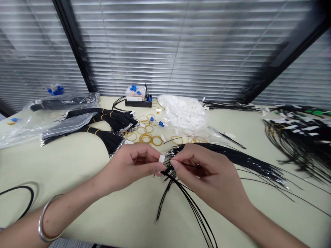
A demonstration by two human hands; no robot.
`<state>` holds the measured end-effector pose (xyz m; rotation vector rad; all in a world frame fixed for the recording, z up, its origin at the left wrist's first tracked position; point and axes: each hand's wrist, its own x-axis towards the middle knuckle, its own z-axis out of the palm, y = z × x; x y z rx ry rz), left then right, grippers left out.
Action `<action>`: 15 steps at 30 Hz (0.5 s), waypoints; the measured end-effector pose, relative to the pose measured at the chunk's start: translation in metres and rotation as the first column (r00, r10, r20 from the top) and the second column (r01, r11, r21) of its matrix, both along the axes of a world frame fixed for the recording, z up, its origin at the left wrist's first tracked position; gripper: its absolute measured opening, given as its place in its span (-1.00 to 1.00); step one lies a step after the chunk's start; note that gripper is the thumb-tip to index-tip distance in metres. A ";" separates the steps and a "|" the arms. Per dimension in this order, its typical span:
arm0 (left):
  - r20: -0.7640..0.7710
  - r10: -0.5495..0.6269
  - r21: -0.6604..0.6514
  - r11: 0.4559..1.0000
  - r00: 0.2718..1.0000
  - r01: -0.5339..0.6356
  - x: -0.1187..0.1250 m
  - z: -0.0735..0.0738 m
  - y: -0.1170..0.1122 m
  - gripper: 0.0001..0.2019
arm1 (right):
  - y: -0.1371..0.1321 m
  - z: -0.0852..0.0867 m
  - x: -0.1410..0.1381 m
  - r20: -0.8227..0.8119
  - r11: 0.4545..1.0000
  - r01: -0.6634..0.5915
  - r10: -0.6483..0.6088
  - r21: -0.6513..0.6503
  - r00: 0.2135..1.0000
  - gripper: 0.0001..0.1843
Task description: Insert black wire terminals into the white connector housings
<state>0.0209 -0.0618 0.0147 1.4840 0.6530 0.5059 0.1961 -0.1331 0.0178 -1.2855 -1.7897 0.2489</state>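
Our left hand (137, 162) pinches a small, white, rectangular block (161, 158). Beside it, our right hand (210, 172) pinches a thin black wire (191, 166).

A pale table (103, 217) carries black wires (248, 161); banded bundles (105, 136) lie farther left. Yellow rings (152, 140) and a bag (184, 113) lie beyond.

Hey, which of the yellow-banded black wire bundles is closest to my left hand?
The front bundle: its silvery tips fan out just beside your left hand, while the other banded bundles lie behind it, nearer the blinds.
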 end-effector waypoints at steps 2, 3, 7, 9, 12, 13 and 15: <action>0.004 0.002 -0.003 1.000 1.000 -0.002 0.000 0.000 0.000 -0.86 | 0.000 0.000 0.000 -0.004 1.000 0.001 -0.001 0.002 1.000 -0.86; 0.006 0.002 -0.007 1.000 1.000 -0.002 0.000 0.001 0.000 -0.86 | 0.000 0.001 0.000 -0.006 1.000 0.002 -0.002 0.002 1.000 -0.87; 0.011 -0.004 -0.020 1.000 1.000 0.004 0.000 0.001 0.001 -0.85 | 0.000 0.002 -0.002 -0.004 1.000 0.000 0.000 -0.008 1.000 -0.86; 0.012 -0.006 -0.022 1.000 1.000 0.006 0.001 0.001 0.001 -0.85 | 0.000 0.003 -0.002 -0.004 1.000 -0.002 0.002 -0.006 1.000 -0.86; 0.010 -0.008 -0.011 1.000 1.000 0.008 0.000 0.000 0.001 -0.85 | 0.000 0.003 -0.001 -0.003 1.000 0.006 -0.006 -0.006 1.000 -0.86; 0.008 -0.008 -0.007 1.000 1.000 0.008 0.000 0.000 0.001 -0.85 | 0.000 0.003 -0.001 0.002 1.000 0.005 -0.005 -0.004 1.000 -0.86; 0.004 -0.006 0.003 1.000 1.000 0.006 0.000 0.000 0.000 -0.84 | 0.000 0.002 0.000 0.021 1.000 0.007 -0.007 0.015 1.000 -0.86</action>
